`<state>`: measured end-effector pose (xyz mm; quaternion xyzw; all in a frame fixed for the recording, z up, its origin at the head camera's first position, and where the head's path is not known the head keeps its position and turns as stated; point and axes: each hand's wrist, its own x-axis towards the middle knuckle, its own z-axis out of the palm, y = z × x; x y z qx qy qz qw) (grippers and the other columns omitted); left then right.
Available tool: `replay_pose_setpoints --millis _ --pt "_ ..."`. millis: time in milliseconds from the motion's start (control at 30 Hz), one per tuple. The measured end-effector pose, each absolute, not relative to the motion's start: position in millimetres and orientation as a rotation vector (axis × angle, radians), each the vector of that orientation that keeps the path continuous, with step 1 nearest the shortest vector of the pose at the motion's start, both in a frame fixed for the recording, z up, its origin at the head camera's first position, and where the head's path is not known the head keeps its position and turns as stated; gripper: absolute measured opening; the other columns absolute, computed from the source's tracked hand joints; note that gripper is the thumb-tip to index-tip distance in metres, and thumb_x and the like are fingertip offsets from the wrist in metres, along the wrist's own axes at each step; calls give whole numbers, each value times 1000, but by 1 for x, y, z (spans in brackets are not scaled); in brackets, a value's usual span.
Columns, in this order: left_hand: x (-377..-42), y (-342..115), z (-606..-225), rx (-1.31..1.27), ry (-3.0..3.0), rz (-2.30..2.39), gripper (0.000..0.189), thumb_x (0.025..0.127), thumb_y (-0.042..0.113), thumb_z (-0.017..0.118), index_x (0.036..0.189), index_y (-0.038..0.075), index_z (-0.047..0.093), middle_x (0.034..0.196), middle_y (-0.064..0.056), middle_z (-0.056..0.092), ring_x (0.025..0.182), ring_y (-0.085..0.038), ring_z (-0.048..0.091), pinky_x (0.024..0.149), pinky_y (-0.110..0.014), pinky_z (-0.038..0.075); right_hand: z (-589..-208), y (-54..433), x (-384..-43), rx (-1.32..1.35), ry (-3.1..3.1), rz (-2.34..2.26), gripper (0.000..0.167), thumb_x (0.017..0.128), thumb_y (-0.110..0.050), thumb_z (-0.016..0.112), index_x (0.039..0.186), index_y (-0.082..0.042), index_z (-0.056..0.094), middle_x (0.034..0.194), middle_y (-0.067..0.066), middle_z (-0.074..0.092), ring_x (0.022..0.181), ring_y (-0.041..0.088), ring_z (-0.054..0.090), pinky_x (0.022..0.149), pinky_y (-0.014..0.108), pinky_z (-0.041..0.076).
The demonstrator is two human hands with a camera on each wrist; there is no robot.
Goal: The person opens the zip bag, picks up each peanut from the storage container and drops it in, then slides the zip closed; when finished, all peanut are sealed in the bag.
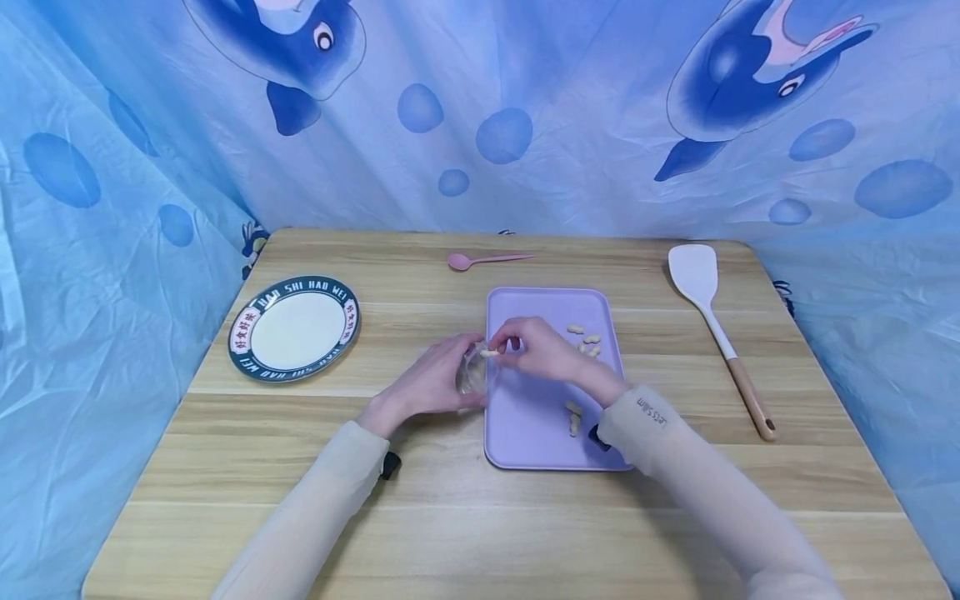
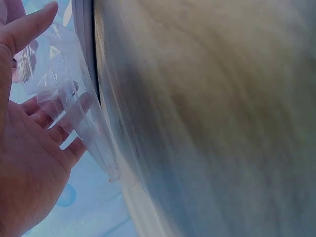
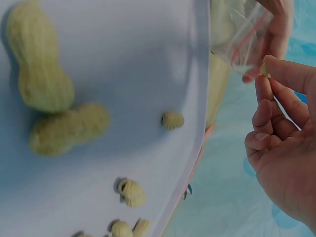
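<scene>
My left hand (image 1: 429, 379) holds a clear zip bag (image 1: 472, 377) at the left edge of the purple tray (image 1: 525, 437). Its thumb and fingers lie on either side of the bag, whose red seal strip shows in the right wrist view. Between thumb and fingertips, my right hand (image 1: 543, 350) pinches a peanut (image 1: 489, 353) right at the bag's mouth. On the tray lie several peanuts in their shells, some near the back right (image 1: 592, 339) and two closer to the front (image 1: 573, 408). The right wrist view shows two large peanuts (image 3: 42, 59) up close.
A plate with a dark green patterned rim (image 1: 255, 367) sits at the left. Behind the tray lies a pink spoon (image 1: 460, 262). On the right is a white spatula with a wooden handle (image 1: 693, 271). Blue dolphin-print curtains (image 1: 570, 167) surround the wooden table (image 1: 420, 517).
</scene>
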<state>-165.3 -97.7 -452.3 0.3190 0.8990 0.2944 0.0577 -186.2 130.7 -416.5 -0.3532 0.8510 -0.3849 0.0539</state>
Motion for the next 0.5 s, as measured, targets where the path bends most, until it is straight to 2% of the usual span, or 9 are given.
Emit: replay_pose_setpoints --millis 300,500 --pt "-164 -97 -452 974 2723 887 93 73 40 88 145 5 41 135 -10 56 121 -25 53 108 -49 37 -419 118 -179 -1149 2624 -937 13 84 -1 74 97 -4 74 90 1 67 84 20 61 78 32 50" --pt "-164 -97 -452 980 2724 872 92 73 39 87 145 6 40 135 -10 56 121 -24 53 107 -50 38 -420 114 -177 -1158 2635 -900 15 85 -2 75 99 -5 74 94 2 70 87 19 62 79 31 51"
